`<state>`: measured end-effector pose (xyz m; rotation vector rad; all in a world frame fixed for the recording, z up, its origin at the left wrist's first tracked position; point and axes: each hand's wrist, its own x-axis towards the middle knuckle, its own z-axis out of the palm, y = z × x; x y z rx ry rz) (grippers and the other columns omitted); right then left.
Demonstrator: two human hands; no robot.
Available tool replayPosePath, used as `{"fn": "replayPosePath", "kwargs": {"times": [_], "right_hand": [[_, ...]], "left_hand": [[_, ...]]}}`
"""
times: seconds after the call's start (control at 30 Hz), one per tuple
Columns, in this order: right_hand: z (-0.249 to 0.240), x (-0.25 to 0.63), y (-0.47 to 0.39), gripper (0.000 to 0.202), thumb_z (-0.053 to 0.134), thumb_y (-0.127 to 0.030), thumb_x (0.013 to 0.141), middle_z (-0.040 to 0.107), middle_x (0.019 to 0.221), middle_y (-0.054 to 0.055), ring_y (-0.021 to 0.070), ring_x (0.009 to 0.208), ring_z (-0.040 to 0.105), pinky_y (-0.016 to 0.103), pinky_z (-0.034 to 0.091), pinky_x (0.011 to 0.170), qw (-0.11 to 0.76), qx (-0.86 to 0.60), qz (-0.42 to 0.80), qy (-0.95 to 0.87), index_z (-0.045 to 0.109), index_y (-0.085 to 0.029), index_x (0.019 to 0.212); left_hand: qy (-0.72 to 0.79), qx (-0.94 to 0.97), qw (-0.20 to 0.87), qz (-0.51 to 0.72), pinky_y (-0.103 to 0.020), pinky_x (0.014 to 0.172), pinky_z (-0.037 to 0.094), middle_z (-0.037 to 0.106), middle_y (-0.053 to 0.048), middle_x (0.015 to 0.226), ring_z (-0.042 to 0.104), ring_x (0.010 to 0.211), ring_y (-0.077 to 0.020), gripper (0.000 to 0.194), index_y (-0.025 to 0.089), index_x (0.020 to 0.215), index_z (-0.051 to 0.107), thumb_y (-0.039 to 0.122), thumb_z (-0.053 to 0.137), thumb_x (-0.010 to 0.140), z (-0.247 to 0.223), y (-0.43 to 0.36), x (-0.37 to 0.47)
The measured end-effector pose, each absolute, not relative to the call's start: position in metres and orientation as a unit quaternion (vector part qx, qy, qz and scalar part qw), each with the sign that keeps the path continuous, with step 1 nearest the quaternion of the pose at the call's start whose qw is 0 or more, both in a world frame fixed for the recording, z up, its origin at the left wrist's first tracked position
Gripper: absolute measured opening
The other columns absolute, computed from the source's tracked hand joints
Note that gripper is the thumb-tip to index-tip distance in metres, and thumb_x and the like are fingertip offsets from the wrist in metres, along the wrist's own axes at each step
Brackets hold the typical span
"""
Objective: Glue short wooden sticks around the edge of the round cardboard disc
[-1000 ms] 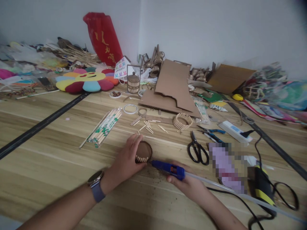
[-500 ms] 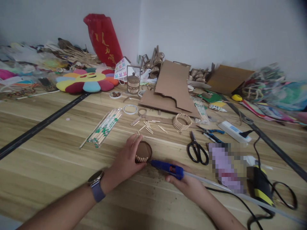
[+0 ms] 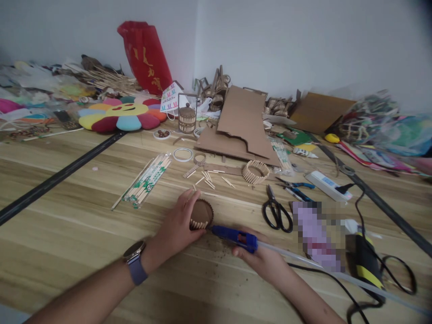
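Note:
My left hand (image 3: 180,214) is closed around the left side of a round cardboard piece (image 3: 203,210), whose near edge carries a row of short wooden sticks. My right hand (image 3: 265,257) grips a blue glue gun (image 3: 232,236) with a long clear glue stick running out of its back. The gun's nozzle is at the near right edge of the round piece; whether it touches cannot be told. Beyond my left hand lie several loose cut sticks (image 3: 208,178). A ring of upright sticks (image 3: 255,173) stands farther back.
Black scissors (image 3: 277,216) and blue-handled pliers (image 3: 299,189) lie to the right, near a white power strip (image 3: 329,186). Packaged sticks (image 3: 147,180) lie to the left. Cardboard sheets (image 3: 241,121) and a lidded stick-built bucket (image 3: 187,119) stand behind. A black cord (image 3: 324,271) crosses at the right.
Almost nothing differs. Both hands, the round cardboard piece and the glue gun keep nearly the same places; the view has shifted very slightly.

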<state>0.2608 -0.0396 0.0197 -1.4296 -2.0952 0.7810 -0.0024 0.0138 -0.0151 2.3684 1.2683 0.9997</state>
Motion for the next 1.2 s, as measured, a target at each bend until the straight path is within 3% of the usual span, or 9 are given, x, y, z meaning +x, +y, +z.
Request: {"fn": "replayPosePath", "kwargs": {"times": [0.27,0.47,0.53,0.67,0.77,0.9,1.0,1.07,1.2], "right_hand": [[0.015,0.261,-0.041,0.048,0.057,-0.069,0.091,0.073,0.081,0.005,0.0236,0.077,0.071,0.031,0.058,0.071,0.269,-0.52,0.29,-0.757,0.071,-0.022,0.085],[0.011,0.267,-0.036,0.053,0.061,-0.069,0.086,0.077,0.107,0.012,0.0321,0.101,0.072,0.04,0.059,0.09,0.302,-0.569,0.302,-0.703,0.076,-0.022,0.106],[0.017,0.272,-0.034,0.056,0.059,-0.072,0.085,0.077,0.107,0.012,0.0323,0.101,0.071,0.041,0.058,0.092,0.282,-0.575,0.333,-0.692,0.076,-0.022,0.105],[0.036,0.284,-0.028,0.064,0.055,-0.079,0.085,0.075,0.088,0.009,0.0212,0.075,0.067,0.032,0.056,0.071,0.217,-0.509,0.478,-0.682,0.074,-0.018,0.089],[0.046,0.293,-0.026,0.068,0.056,-0.081,0.084,0.07,0.079,0.007,0.0107,0.055,0.053,0.023,0.044,0.052,0.153,-0.464,0.587,-0.645,0.071,-0.015,0.08],[0.049,0.299,-0.025,0.054,0.07,-0.068,0.082,0.065,0.074,0.002,0.0087,0.054,0.053,0.02,0.04,0.05,0.131,-0.468,0.655,-0.579,0.07,-0.015,0.094],[0.048,0.301,-0.023,0.042,0.079,-0.043,0.079,0.07,0.096,0.004,0.0114,0.072,0.062,0.022,0.049,0.065,0.158,-0.451,0.688,-0.547,0.07,-0.018,0.111],[0.047,0.303,-0.021,0.047,0.078,-0.03,0.076,0.07,0.11,0.005,0.0132,0.084,0.065,0.024,0.05,0.074,0.171,-0.43,0.704,-0.539,0.068,-0.021,0.122],[0.048,0.309,-0.018,0.049,0.075,-0.031,0.078,0.07,0.11,0.005,0.0166,0.092,0.063,0.025,0.049,0.072,0.148,-0.427,0.685,-0.571,0.068,-0.02,0.125]], "left_hand": [[0.437,0.819,0.134,0.348,-0.062,0.116,0.04,0.041,-0.019,0.155,0.041,0.145,-0.0384,0.107,0.027,0.157,0.016,0.015,0.081,0.073,-0.015,0.014,-0.002],[0.436,0.821,0.135,0.344,-0.063,0.116,0.041,0.04,-0.019,0.155,0.04,0.146,-0.0392,0.111,0.027,0.158,0.015,0.017,0.084,0.072,-0.014,0.013,-0.002],[0.434,0.821,0.135,0.345,-0.062,0.117,0.04,0.041,-0.019,0.156,0.04,0.146,-0.039,0.111,0.027,0.158,0.016,0.017,0.085,0.072,-0.013,0.013,-0.003],[0.427,0.821,0.138,0.352,-0.062,0.118,0.039,0.043,-0.018,0.155,0.039,0.146,-0.0392,0.111,0.026,0.158,0.018,0.016,0.086,0.071,-0.013,0.014,-0.004],[0.425,0.822,0.136,0.354,-0.062,0.118,0.038,0.043,-0.018,0.155,0.039,0.146,-0.0393,0.111,0.026,0.158,0.017,0.016,0.085,0.071,-0.014,0.014,-0.004],[0.427,0.822,0.137,0.35,-0.063,0.117,0.039,0.042,-0.017,0.155,0.039,0.146,-0.0392,0.111,0.028,0.158,0.016,0.015,0.085,0.072,-0.014,0.014,-0.004],[0.427,0.821,0.135,0.354,-0.063,0.117,0.039,0.042,-0.017,0.155,0.039,0.146,-0.0393,0.113,0.028,0.158,0.015,0.014,0.085,0.071,-0.015,0.014,-0.004],[0.426,0.821,0.133,0.355,-0.063,0.117,0.039,0.042,-0.017,0.154,0.039,0.146,-0.0395,0.113,0.028,0.158,0.015,0.014,0.085,0.07,-0.015,0.014,-0.003],[0.431,0.819,0.133,0.354,-0.063,0.117,0.039,0.042,-0.017,0.154,0.04,0.146,-0.0394,0.115,0.029,0.157,0.015,0.013,0.086,0.069,-0.015,0.014,-0.003]]}}
